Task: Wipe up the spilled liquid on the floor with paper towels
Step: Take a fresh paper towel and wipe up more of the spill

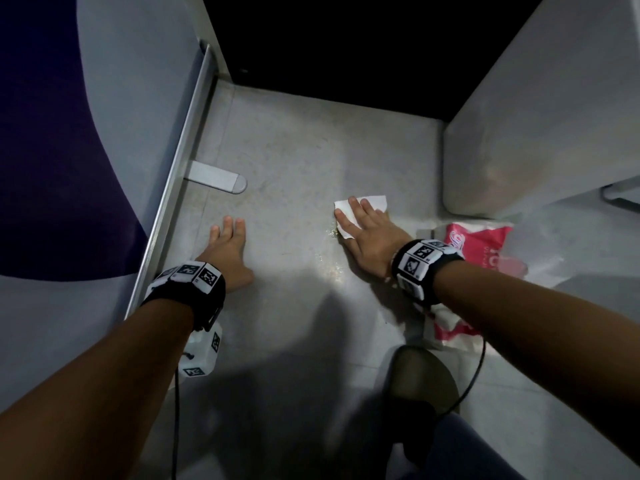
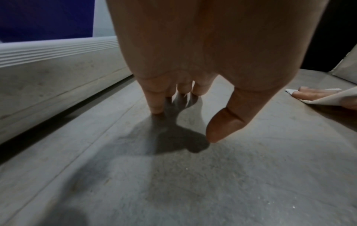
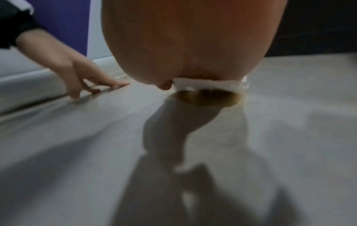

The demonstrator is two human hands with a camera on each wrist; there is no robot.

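Observation:
My right hand (image 1: 363, 225) lies flat with straight fingers on a white paper towel (image 1: 375, 201), pressing it onto the grey floor (image 1: 294, 161). In the right wrist view the paper towel (image 3: 208, 86) shows under my palm, with a yellowish puddle (image 3: 210, 99) at its near edge. A thin wet streak (image 1: 332, 258) glistens on the floor beside my right hand. My left hand (image 1: 228, 251) rests on the floor to the left, fingers spread, holding nothing. In the left wrist view its fingertips (image 2: 156, 107) and thumb touch the floor.
A pink and white pack of paper towels (image 1: 481, 244) lies to the right of my right wrist. A grey cabinet (image 1: 540, 133) stands at the right, a metal rail (image 1: 176, 174) with a floor bracket (image 1: 218, 176) at the left. My knee (image 1: 422, 393) is below.

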